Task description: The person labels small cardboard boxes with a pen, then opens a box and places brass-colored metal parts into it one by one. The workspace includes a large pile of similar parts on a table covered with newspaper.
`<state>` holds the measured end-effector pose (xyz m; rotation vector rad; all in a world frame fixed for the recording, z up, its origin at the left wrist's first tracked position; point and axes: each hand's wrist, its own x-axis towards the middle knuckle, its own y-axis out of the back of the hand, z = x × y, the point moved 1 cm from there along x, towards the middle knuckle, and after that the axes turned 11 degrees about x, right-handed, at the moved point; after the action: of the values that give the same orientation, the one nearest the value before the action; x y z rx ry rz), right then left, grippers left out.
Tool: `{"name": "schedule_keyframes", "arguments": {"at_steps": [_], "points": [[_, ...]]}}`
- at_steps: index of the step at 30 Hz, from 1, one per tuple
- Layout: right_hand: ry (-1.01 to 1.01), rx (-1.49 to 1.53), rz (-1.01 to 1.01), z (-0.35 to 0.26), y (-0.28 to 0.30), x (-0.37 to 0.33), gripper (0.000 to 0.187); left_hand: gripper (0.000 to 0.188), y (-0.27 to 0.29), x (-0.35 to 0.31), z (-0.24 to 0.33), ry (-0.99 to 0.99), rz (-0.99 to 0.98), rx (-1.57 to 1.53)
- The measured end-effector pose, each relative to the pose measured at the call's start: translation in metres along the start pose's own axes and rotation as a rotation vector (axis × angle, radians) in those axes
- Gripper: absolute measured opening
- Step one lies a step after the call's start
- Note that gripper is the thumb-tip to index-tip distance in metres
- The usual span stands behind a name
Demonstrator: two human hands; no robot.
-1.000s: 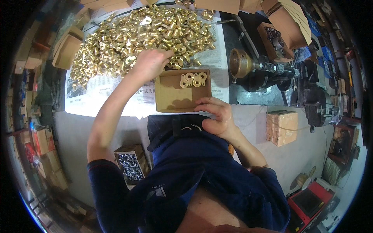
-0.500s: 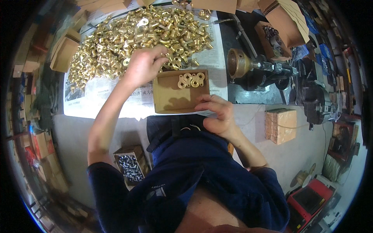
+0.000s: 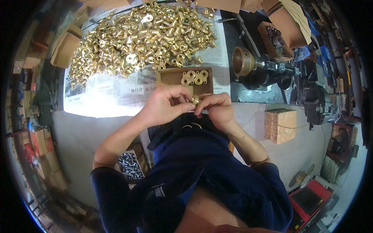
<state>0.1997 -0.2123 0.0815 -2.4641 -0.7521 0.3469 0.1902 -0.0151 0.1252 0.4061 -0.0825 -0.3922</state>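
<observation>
Between my two hands is a small brass fitting [image 3: 195,100], held over the near edge of a shallow cardboard box [image 3: 165,74]. My left hand [image 3: 167,105] pinches it with thumb and fingers, and the fingers of my right hand [image 3: 217,108] close on its other side. Several flanged brass fittings [image 3: 189,77] lie in a row along the far right side of the box. Behind the box a big heap of loose brass fittings [image 3: 143,39] spreads over newspaper sheets. My hands hide the near part of the box.
Right of the newspaper [image 3: 112,101] stands a dark machine with a brass-coloured cup [image 3: 243,61]. An open carton [image 3: 64,46] is at the far left. On the floor are a box of silvery parts [image 3: 131,165], a taped carton [image 3: 279,126] and a red machine [image 3: 312,198].
My left hand has come from the heap to the near side of the box with a brass fitting. My right hand has met it there and grips the same fitting.
</observation>
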Motion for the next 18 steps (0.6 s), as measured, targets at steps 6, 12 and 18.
{"name": "schedule_keyframes", "arguments": {"at_steps": [6,12,18], "points": [[-0.161,0.651,0.056,-0.005,-0.003,-0.001,0.012,0.038,-0.006,-0.01,0.012,-0.055,-0.036,0.048],[-0.175,0.604,-0.02,0.004,-0.001,0.004,0.017,0.036,-0.003,-0.012,0.011,-0.008,-0.014,0.114],[0.03,-0.004,0.028,0.0,-0.006,0.002,0.026,0.032,0.011,-0.002,0.002,0.076,0.018,0.363]]}}
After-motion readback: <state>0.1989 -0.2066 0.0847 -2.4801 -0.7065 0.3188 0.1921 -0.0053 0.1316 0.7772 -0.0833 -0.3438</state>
